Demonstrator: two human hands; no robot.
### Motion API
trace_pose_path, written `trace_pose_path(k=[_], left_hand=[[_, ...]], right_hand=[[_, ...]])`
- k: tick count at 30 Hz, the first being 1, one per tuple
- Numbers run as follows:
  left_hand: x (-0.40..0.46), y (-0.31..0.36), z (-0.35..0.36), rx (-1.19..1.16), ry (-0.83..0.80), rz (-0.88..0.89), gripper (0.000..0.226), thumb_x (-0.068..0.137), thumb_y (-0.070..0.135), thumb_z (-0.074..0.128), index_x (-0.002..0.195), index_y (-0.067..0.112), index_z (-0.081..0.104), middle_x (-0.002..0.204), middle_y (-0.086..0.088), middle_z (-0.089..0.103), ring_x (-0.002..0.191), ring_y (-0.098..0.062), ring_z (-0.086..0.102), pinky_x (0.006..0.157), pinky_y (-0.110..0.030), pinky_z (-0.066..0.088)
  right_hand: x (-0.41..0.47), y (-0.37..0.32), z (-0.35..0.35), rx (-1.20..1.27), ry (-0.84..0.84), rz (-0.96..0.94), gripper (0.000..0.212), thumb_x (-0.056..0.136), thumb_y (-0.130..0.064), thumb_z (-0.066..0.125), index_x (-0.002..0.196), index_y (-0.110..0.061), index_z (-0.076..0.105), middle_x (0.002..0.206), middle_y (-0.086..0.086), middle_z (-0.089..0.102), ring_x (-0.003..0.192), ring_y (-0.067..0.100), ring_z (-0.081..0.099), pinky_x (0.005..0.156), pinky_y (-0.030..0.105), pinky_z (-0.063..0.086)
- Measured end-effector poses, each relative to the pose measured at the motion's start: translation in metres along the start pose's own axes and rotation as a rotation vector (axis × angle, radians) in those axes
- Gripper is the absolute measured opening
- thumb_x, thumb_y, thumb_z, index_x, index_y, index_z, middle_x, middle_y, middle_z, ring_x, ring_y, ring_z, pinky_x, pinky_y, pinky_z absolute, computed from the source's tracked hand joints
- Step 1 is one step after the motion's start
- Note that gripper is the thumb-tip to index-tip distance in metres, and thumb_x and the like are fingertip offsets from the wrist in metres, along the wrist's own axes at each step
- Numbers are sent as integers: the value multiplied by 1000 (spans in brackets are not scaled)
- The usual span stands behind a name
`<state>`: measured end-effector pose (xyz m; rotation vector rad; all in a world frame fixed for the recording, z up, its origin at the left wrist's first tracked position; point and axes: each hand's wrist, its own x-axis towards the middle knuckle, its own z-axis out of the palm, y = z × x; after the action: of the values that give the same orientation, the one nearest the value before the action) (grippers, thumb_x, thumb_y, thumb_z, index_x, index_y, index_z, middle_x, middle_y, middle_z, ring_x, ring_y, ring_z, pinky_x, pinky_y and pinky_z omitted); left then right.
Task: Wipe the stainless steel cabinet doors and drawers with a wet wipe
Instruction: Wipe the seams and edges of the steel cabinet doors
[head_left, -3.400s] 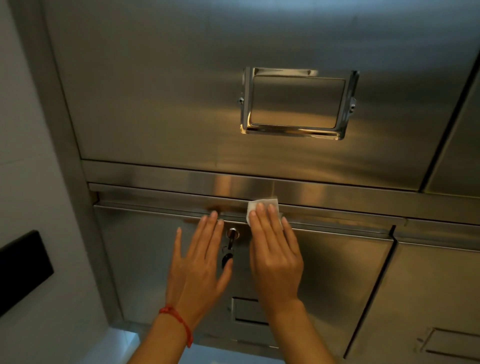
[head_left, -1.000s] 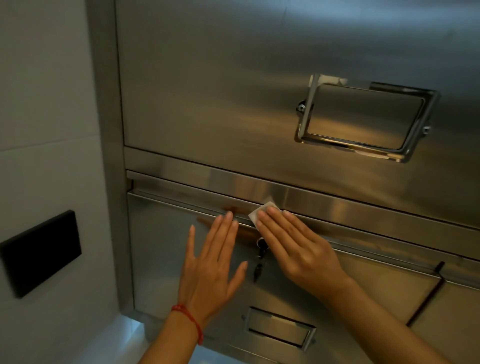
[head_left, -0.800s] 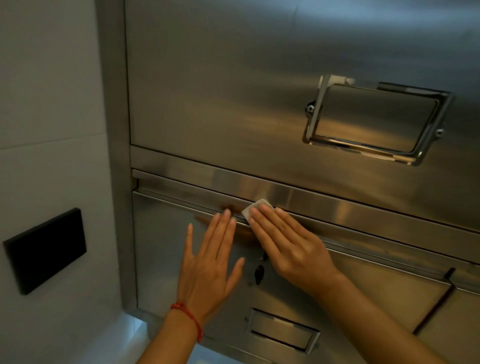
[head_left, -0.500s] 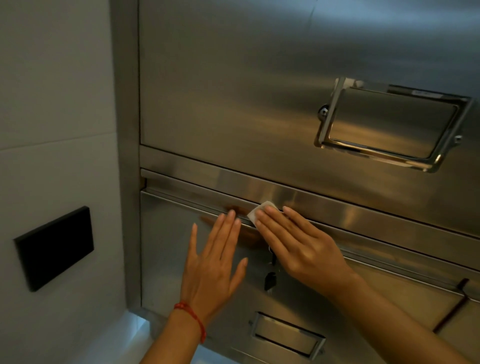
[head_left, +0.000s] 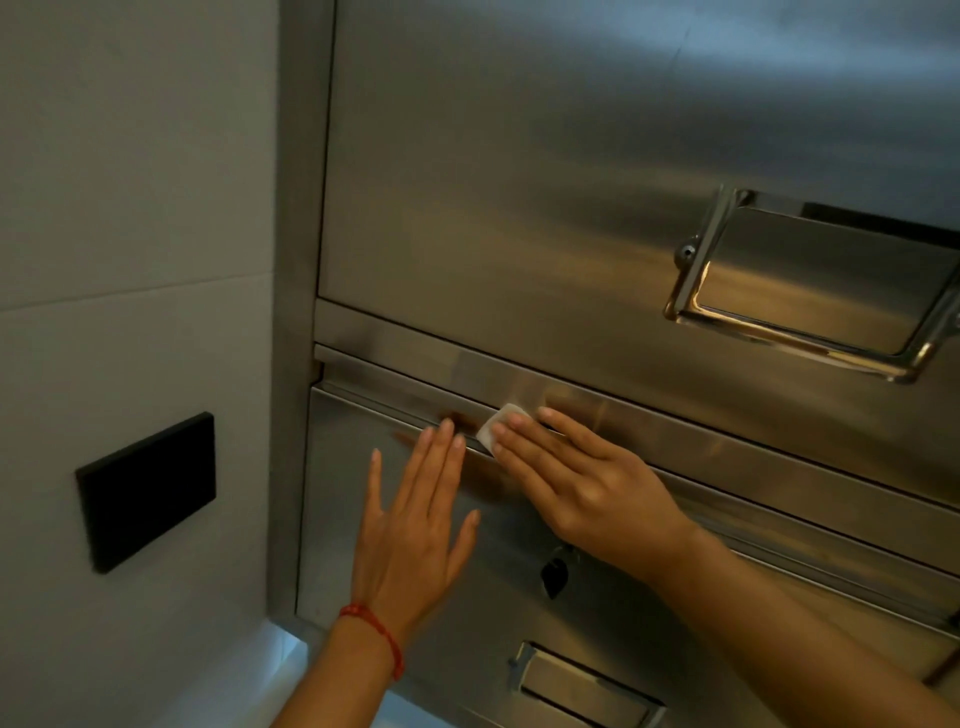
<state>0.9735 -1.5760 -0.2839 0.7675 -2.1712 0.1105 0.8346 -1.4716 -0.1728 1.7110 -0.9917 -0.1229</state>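
Observation:
A stainless steel cabinet fills the view, with a large upper door (head_left: 519, 182) and a lower door (head_left: 343, 519) beneath a horizontal rail (head_left: 675, 431). My right hand (head_left: 582, 483) lies flat with straight fingers, pressing a small folded white wet wipe (head_left: 498, 423) against the top edge of the lower door. My left hand (head_left: 415, 535), with a red string at the wrist, rests flat and open on the lower door just left of the wipe.
A chrome recessed handle (head_left: 810, 286) sits on the upper door at right. A black key (head_left: 553, 574) hangs in the lower door's lock, with a smaller recessed handle (head_left: 582, 686) below it. A black wall plate (head_left: 148, 488) is on the tiled wall at left.
My view has drifted left, so the cabinet sits further right in frame. Both hands stay flat on the lower door's top edge, the right one sliding the wipe slightly back and forth along it.

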Motion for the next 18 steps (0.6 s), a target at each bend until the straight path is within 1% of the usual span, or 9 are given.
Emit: trace_pose_path(k=[6, 10, 14, 18], left_hand=[[0, -10, -4, 3, -14, -32, 59, 100, 46, 9, 142, 8, 25, 148, -12, 34, 137, -20, 26, 112, -49, 9], [0, -12, -6, 11, -25, -32, 60, 100, 46, 8, 142, 7, 26, 147, -12, 34, 136, -19, 28, 112, -49, 8], [0, -15, -6, 20, -45, -47, 60, 100, 46, 8, 142, 7, 28, 147, -13, 37, 135, -25, 36, 111, -50, 11], [0, -23, -6, 28, -24, -78, 64, 100, 45, 8, 141, 4, 36, 146, -14, 37, 134, -27, 37, 111, -50, 11]], right_hand=[[2, 1, 0, -9, -20, -24, 39, 90, -8, 39, 121, -10, 63, 125, 11, 59, 120, 22, 54, 104, 36, 36], [13, -1, 2, -3, -9, -16, 41, 95, -6, 32, 119, -11, 64, 123, 9, 61, 118, 20, 56, 104, 34, 36], [28, -7, 10, 17, 10, 6, 39, 90, -10, 38, 118, -11, 65, 122, 8, 62, 117, 19, 57, 103, 33, 38], [35, -7, 12, 32, 11, -4, 38, 90, -11, 39, 118, -12, 65, 121, 8, 62, 116, 19, 57, 102, 33, 39]])
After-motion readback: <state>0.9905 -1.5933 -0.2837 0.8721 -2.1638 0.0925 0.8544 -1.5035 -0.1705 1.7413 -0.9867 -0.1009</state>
